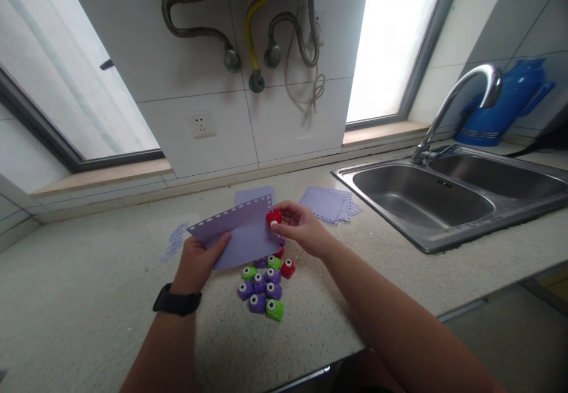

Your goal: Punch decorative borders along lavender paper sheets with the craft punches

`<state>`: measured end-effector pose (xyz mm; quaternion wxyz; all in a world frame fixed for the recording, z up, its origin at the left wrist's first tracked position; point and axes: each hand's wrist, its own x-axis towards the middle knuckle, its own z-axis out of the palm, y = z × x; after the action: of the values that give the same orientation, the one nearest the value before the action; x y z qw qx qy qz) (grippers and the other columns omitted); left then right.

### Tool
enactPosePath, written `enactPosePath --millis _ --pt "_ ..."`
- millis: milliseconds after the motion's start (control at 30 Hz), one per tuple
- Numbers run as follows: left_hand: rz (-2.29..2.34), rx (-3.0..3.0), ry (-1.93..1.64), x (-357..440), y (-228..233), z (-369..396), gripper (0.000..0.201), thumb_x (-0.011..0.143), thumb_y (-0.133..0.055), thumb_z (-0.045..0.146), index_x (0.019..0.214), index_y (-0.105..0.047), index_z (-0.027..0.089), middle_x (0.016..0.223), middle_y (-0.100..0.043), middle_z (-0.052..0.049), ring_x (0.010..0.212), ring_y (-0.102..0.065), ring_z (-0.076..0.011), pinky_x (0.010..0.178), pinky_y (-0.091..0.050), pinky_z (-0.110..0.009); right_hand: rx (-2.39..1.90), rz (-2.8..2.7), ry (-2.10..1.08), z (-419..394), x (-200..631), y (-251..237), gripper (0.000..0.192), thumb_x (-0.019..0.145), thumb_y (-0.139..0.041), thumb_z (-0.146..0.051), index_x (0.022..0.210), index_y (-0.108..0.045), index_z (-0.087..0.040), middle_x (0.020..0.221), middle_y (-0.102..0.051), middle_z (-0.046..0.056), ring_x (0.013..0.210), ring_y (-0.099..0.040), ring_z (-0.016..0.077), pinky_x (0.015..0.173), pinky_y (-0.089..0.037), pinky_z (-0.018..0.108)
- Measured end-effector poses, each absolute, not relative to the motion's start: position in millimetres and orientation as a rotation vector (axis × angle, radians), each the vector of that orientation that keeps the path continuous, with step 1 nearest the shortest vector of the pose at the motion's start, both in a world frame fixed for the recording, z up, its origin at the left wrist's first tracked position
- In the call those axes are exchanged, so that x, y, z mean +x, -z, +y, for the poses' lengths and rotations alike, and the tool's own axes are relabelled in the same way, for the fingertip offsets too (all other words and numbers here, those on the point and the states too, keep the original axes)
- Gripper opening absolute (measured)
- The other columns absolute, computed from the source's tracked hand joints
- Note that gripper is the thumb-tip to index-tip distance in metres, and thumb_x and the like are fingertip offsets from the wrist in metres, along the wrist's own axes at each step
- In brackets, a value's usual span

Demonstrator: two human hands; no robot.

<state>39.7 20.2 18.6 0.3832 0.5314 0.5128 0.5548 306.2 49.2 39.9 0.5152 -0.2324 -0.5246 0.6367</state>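
Note:
My left hand (199, 261) grips a sheet of purple paper (248, 233) by its lower left part, thumb on top. A row of small punched holes runs along the sheet's upper edge, and a few more show at its top right corner. In my right hand (299, 224) is a red craft punch (274, 218) with a white button, at the right edge of the sheet. Below the paper, several purple, green and red craft punches (259, 283) lie clustered on the counter; the sheet hides part of the group.
Punched purple sheets (326, 202) lie fanned by the sink (417, 197). More purple paper (252, 194) is behind the held sheet. Purple paper scraps (176, 241) are scattered at left. A faucet (461, 106) and a blue jug (497, 109) stand at the right.

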Motion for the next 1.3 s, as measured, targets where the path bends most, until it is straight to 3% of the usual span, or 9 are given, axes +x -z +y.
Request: enactPosePath --millis 1067,1300 --pt "1.27 1.334 -1.45 40.4 -16.1 19.7 0.051 0.073 -0.089 0.041 0.112 -0.076 0.01 0.109 -0.077 -0.013 0.094 -0.074 -0.0241 0.086 -0.058 -0.033 -0.559 -1.314 -1.473 48.5 306.4 -36.3 0.037 0.071 -0.091 -0.028 0.103 -0.075 -0.018 0.099 -0.073 0.005 0.088 -0.068 0.0113 0.08 -0.057 0.024" --pt "1.294 1.346 -1.444 42.3 -20.6 16.8 0.054 0.072 -0.089 0.043 0.113 -0.076 0.009 0.11 -0.077 -0.015 0.094 -0.074 -0.0269 0.085 -0.059 -0.035 -0.576 -1.306 -1.46 46.3 305.2 -41.3 0.038 0.071 -0.091 -0.029 0.103 -0.074 -0.018 0.1 -0.073 0.005 0.09 -0.068 0.0125 0.083 -0.057 0.027"
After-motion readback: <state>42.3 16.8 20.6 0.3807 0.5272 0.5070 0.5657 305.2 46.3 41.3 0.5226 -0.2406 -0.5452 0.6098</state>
